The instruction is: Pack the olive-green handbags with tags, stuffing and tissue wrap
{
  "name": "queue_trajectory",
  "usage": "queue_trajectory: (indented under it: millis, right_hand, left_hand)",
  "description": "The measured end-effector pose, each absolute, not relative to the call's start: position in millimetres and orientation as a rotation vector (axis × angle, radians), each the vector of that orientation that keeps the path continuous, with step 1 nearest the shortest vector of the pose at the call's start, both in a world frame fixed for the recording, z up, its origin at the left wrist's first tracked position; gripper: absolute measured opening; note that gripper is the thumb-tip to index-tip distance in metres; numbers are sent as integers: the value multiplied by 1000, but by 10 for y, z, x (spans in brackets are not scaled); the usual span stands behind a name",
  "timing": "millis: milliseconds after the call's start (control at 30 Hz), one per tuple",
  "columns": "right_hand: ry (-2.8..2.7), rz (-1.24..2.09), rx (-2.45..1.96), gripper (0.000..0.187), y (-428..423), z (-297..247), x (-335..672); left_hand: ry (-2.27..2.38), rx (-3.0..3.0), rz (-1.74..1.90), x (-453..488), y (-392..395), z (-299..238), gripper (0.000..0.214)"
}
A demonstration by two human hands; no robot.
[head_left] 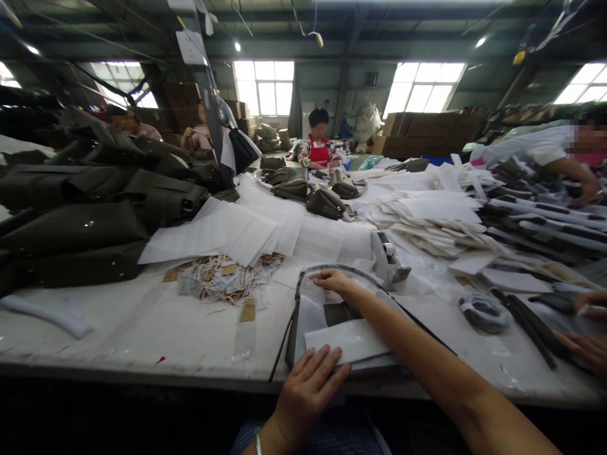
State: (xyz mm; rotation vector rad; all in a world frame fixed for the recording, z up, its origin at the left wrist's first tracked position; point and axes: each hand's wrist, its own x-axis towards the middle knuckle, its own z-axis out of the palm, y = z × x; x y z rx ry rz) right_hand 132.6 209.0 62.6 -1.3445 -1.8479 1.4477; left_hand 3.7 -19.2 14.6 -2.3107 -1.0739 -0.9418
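A dark olive handbag (293,344) lies at the table's front edge, its wrapped handle (365,270) arching away from me. White foam sheets cover part of it, one folded white sheet (351,338) lying across its front. My left hand (310,385) rests flat on this sheet's near left corner, fingers stretched out. Over the bag's far side reaches my right hand (334,282), inside the handle's arc. Its fingers point left, loosely bent and slightly apart, with nothing visible in them. A thin dark strap (283,341) hangs along the bag's left side. My right forearm hides part of the bag.
String tags (225,278) lie in a heap beyond the bag, near white sheets (222,227). A tape dispenser (389,259) stands behind it. Olive bags (76,234) are piled left. Right are a wrapped coil (484,311) and a co-worker's hands (585,347). Other people work farther back.
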Motion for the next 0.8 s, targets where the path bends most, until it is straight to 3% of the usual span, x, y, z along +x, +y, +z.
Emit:
queue_trajectory:
  millis: [300,533,667,800]
  right_hand:
    - [-1691,1845,-808,45,1706,1083,1447]
    - [-2267,2209,-549,40,1206,1326,2004]
    - [-2089,1980,-759,43,1234,1273,2148]
    - [-2031,1376,-999,33,1294,1124,1954]
  left_hand:
    - [-1108,-2343,-944,40,-206,160,39]
    - [-1158,-2376,-1044,76,-214,133,37]
    - [-1169,-2391,-1022,81,-222,147,35]
    - [-1177,-2413,-985,78,-230,136,36]
